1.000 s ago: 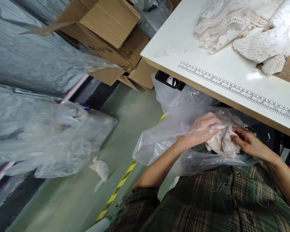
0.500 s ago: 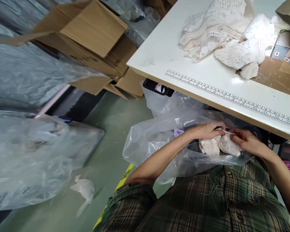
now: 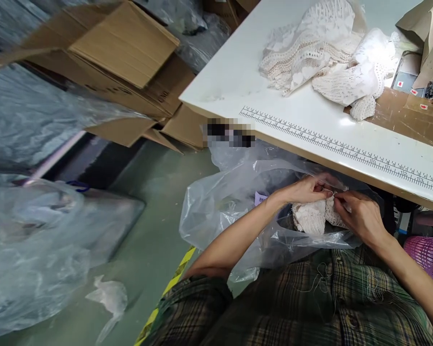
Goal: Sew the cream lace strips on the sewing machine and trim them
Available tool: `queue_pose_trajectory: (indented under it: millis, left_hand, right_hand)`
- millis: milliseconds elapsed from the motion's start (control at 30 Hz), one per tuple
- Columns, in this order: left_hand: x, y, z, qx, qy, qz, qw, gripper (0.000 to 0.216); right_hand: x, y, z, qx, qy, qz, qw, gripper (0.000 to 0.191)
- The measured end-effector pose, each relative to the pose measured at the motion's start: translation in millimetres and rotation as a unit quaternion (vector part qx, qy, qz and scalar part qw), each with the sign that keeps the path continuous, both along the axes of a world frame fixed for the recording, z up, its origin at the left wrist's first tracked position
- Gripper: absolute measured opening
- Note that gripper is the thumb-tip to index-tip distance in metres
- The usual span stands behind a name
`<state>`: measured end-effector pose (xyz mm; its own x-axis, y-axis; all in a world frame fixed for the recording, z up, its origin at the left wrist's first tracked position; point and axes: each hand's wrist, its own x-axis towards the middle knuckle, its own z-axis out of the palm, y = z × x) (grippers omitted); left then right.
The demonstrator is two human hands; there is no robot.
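Note:
Cream lace fabric [image 3: 309,218] hangs in folds over the mouth of a clear plastic bag [image 3: 212,202], just below the table edge. My left hand [image 3: 308,189] pinches the fabric's upper edge from the left. Close against it on the right, my right hand [image 3: 362,214] also grips that edge, its fingertips nearly meeting the left ones. The back of the right hand covers part of the fabric. A purple-white label [image 3: 260,198] shows beside my left forearm. More white lace [image 3: 361,77] lies heaped on the table.
The white table [image 3: 223,86] carries a printed ruler scale [image 3: 332,146] along its front edge. Open cardboard boxes [image 3: 126,48] stand at the left back. Large plastic bags [image 3: 32,259] fill the left side. A purple basket [image 3: 422,250] sits at the right, and a plastic scrap [image 3: 110,298] lies on the floor.
My right hand has moved slightly left and turned, so it now covers more of the right-hand fold. My left hand keeps its pinch. The whole view has shifted a little.

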<state>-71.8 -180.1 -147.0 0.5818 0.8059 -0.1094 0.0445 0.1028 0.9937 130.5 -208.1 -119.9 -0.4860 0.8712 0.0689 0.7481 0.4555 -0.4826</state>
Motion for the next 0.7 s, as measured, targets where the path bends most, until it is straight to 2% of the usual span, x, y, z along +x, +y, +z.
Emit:
queue_pose_trajectory:
  millis: [167,333,567,633,700]
  left_hand:
    - [-4.3,2.4,-4.6,-0.002,-0.010,-0.028,1.000,0.026]
    - [-7.7,7.6,-5.5,0.017,0.074,-0.070,0.995,0.027]
    - [-1.6,12.0,-8.5,0.068,0.128,-0.071,0.987,0.016]
    - [-1.5,10.8,-9.0,0.074,0.125,-0.073,0.987,0.015]
    - [-2.6,8.4,-7.7,0.078,0.126,-0.081,0.986,0.015]
  right_hand:
    - [-5.0,3.1,-6.8,-0.015,0.010,-0.010,1.000,0.020]
    - [-5.9,3.2,-11.8,-0.042,0.058,-0.011,0.997,0.019]
    - [-8.9,-1.3,-21.0,-0.091,0.115,-0.075,0.986,0.018]
    - [-11.7,-3.7,-19.2,-0.105,0.132,-0.077,0.983,0.018]
    - [-11.0,-7.5,-7.0,-0.112,0.142,-0.065,0.981,0.017]
